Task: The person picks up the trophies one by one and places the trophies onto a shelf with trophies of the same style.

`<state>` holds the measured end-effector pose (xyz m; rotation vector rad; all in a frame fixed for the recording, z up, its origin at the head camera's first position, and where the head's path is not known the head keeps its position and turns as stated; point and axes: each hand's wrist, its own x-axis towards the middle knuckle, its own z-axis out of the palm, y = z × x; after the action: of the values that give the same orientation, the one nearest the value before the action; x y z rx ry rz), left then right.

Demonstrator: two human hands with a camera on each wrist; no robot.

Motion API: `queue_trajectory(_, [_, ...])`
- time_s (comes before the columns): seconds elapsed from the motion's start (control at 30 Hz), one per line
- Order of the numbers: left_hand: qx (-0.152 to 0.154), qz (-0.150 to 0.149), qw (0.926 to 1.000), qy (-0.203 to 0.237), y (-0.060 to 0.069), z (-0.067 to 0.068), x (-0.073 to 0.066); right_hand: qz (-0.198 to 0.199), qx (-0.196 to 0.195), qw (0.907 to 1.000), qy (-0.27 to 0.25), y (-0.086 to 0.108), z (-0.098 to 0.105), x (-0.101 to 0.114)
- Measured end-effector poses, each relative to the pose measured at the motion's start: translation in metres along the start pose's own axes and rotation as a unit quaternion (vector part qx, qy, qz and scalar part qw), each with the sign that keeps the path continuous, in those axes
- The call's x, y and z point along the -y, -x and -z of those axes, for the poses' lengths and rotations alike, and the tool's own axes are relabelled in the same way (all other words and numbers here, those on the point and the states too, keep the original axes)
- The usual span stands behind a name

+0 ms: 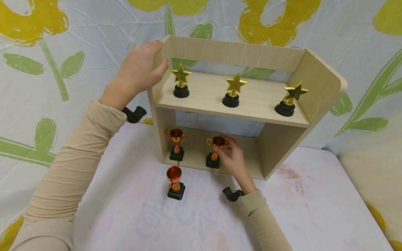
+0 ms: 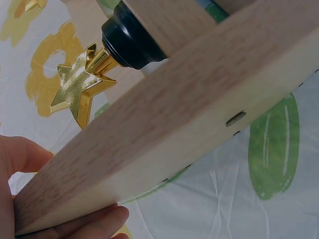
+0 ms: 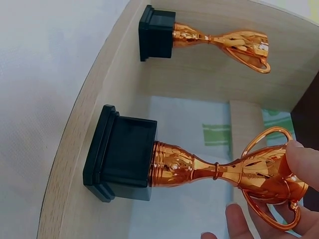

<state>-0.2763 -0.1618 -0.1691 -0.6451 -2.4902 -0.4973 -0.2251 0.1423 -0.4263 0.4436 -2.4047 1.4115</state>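
My left hand (image 1: pixel 141 64) grips the top of the left side panel of a pale wooden shelf (image 1: pixel 204 111); in the left wrist view the thumb lies on one face and fingers on the other. With my right hand (image 1: pixel 233 157) I hold a bronze-coloured trophy cup (image 3: pixel 224 172) by its bowl and handle. Its black base (image 1: pixel 213 161) is at the front of the lower shelf, apparently resting on the board. To its left on that shelf stands another trophy cup (image 1: pixel 177 144). A third cup (image 1: pixel 176 183) stands on the table before the shelf.
Along the upper shelf stand three gold star trophies, one at left (image 1: pixel 181 81), one in the middle (image 1: pixel 232 90) and one at right (image 1: pixel 289 99). Behind the shelf hangs a flowered cloth (image 1: pixel 103 31). A whitish cloth covers the table (image 1: pixel 125 216).
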Motion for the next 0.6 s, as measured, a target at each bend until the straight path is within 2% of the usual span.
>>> queue_trajectory(0.4, [-0.001, -0.001, 1.0000, -0.005, 0.0002, 0.0005, -0.0016, -0.003, 0.002, 1.0000, -0.008, 0.0006, 0.0005, 0.0013])
queue_trajectory(0.6, [-0.004, -0.003, 1.0000, -0.005, 0.0000, -0.0005, -0.0005, 0.020, -0.003, 0.9997, -0.010, -0.0001, 0.0011, 0.0014])
